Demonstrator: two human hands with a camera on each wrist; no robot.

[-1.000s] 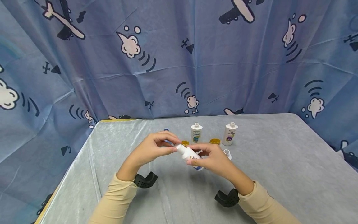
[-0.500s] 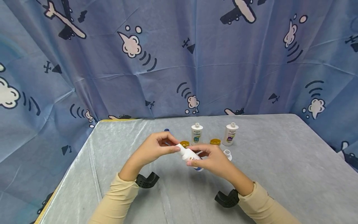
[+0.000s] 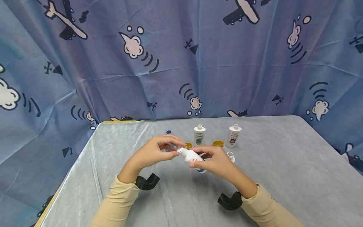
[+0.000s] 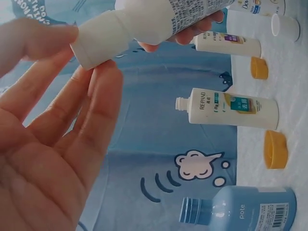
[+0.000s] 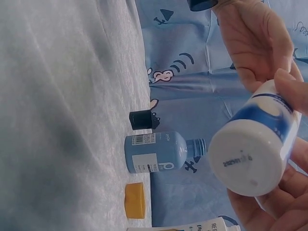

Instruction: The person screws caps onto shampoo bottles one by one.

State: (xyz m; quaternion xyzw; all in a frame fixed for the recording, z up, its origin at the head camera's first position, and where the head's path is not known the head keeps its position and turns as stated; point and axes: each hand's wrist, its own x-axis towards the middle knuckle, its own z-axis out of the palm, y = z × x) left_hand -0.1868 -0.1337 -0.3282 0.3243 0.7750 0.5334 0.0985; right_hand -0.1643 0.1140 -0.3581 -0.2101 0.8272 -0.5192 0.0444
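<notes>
A small white bottle (image 3: 195,157) is held tilted above the table, its neck end up toward the left. My right hand (image 3: 216,160) grips its body, thumb on the near side. The white cap (image 4: 102,39) is on its neck, and my left hand (image 3: 153,153) pinches this cap between thumb and fingertips. In the right wrist view the bottle's round base (image 5: 245,158) faces the camera, with a blue band above it. Behind the left hand stands an uncapped blue bottle (image 4: 255,209), mostly hidden in the head view.
Two uncapped white bottles, one with a teal label (image 3: 199,136) and one with a purple label (image 3: 233,137), stand at the back. Yellow caps (image 3: 218,143) lie before them. Another open white bottle (image 3: 230,155) is partly behind the right hand. A dark cap (image 5: 141,120) lies beyond the blue bottle.
My left hand moved slightly right, then back left, its fingers shifting around the cap. The right hand and the bottle stay nearly still.
</notes>
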